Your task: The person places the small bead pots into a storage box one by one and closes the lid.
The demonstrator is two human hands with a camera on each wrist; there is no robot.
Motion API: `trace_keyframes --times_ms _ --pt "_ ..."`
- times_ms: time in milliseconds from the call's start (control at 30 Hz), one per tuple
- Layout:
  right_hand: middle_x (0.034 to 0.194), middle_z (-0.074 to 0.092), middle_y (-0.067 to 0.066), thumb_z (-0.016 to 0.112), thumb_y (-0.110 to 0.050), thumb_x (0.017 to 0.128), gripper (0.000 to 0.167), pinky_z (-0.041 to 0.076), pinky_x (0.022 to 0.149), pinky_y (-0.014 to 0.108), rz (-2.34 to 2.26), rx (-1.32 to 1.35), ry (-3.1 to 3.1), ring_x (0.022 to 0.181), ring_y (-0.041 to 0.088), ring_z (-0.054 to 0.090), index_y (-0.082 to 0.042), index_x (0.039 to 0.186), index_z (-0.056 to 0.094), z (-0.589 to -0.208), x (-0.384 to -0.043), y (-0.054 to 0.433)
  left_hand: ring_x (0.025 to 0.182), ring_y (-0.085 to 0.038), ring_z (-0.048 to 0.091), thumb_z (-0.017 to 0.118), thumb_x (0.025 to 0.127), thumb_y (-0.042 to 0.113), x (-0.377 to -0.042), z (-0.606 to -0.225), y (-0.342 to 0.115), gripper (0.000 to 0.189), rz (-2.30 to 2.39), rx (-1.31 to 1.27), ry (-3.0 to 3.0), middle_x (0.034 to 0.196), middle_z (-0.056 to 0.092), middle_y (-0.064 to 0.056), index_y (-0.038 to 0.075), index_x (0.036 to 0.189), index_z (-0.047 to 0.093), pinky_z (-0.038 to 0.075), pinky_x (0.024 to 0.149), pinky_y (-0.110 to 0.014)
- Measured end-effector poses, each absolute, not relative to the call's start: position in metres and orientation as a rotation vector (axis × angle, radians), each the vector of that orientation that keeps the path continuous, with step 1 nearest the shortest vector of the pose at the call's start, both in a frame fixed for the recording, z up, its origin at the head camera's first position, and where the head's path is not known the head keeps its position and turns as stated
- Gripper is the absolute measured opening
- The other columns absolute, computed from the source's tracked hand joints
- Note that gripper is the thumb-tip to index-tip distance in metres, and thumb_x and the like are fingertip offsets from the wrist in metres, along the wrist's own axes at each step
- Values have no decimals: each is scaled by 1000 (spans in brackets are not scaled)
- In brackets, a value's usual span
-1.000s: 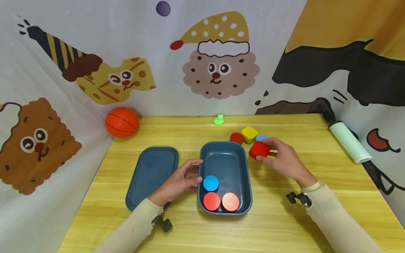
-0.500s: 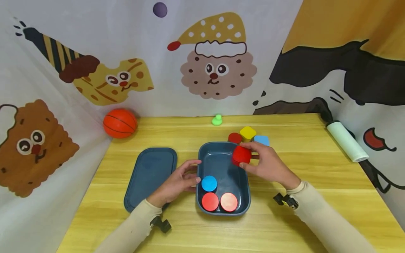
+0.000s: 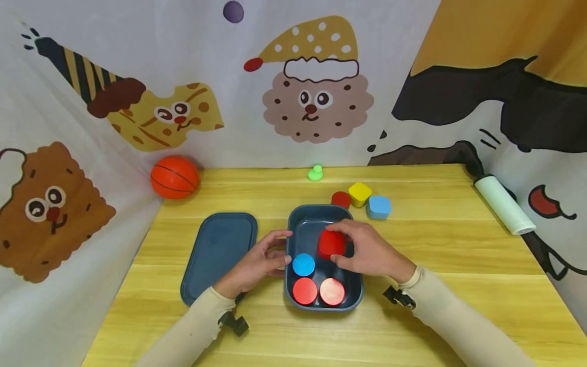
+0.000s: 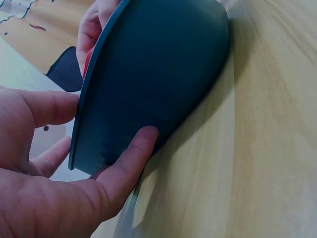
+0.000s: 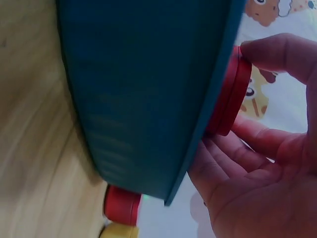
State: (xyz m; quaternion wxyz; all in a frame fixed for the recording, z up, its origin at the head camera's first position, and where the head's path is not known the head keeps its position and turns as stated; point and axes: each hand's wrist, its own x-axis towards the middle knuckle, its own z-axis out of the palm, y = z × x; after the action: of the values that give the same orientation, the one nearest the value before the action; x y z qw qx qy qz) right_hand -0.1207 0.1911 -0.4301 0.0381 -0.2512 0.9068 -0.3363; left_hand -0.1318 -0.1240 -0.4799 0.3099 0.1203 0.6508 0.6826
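My right hand holds a small red rounded-square lidded box between thumb and fingers, over the right half of a dark blue-grey rectangular container. In the right wrist view the red box shows just above the container's rim, its lower part hidden behind the wall. My left hand touches the container's left side, thumb on the outer wall and a finger at the rim, as the left wrist view shows. Inside the container sit a blue round piece, a red round piece and a lighter red round piece.
Behind the container stand a dark red round piece, a yellow box and a light blue box. A flat blue-grey lid lies at left. Farther off are an orange ball, a green duck and a pale roller.
My right hand has carried the red box leftward from beside the container, across its right rim, to over its inside. The light blue box is now uncovered. My left hand stays at the container's side.
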Motion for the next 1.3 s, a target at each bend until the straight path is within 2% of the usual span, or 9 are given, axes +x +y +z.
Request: trace_keyframes --times_ms 300,600,800,967,1133,1300 --pt "126 69 -1 88 -28 83 62 59 82 29 -869 -846 2735 111 15 58 -12 139 67 -433 -115 181 129 -28 62 70 103 14 -132 -480 -124 71 1803 311 1715 162 39 -24 14 164 33 63 92 -48" --pt "123 72 -4 89 -36 84 56 56 86 35 -682 -901 2704 108 13 59 -17 133 72 -439 -115 177 131 -29 61 70 103 14 -132 -481 -125 69 1808 313 1714 163 38 -24 17 162 35 63 91 -47" --pt "120 74 -5 89 -41 85 53 57 86 32 -614 -953 2691 104 11 63 -18 131 74 -438 -116 176 132 -29 61 70 103 15 -133 -481 -125 70 1805 321 1709 162 39 -24 15 163 34 63 93 -47" --pt "120 75 -3 87 -41 87 51 58 85 32 -622 -975 2681 104 12 64 -16 129 74 -436 -118 175 131 -29 62 69 104 15 -132 -480 -124 70 1810 322 1702 161 39 -25 15 163 33 63 93 -48" --pt "124 75 -1 87 -40 88 51 60 90 35 -704 -943 2695 107 15 67 -14 130 74 -435 -117 178 132 -29 61 69 104 15 -132 -480 -124 70 1805 329 1700 161 40 -25 15 164 32 63 93 -48" --pt "130 74 6 86 -33 90 55 63 91 38 -832 -968 2714 108 20 73 -7 136 69 -435 -120 182 132 -30 61 68 104 14 -133 -480 -124 69 1805 328 1708 160 41 -25 16 163 33 63 92 -48"
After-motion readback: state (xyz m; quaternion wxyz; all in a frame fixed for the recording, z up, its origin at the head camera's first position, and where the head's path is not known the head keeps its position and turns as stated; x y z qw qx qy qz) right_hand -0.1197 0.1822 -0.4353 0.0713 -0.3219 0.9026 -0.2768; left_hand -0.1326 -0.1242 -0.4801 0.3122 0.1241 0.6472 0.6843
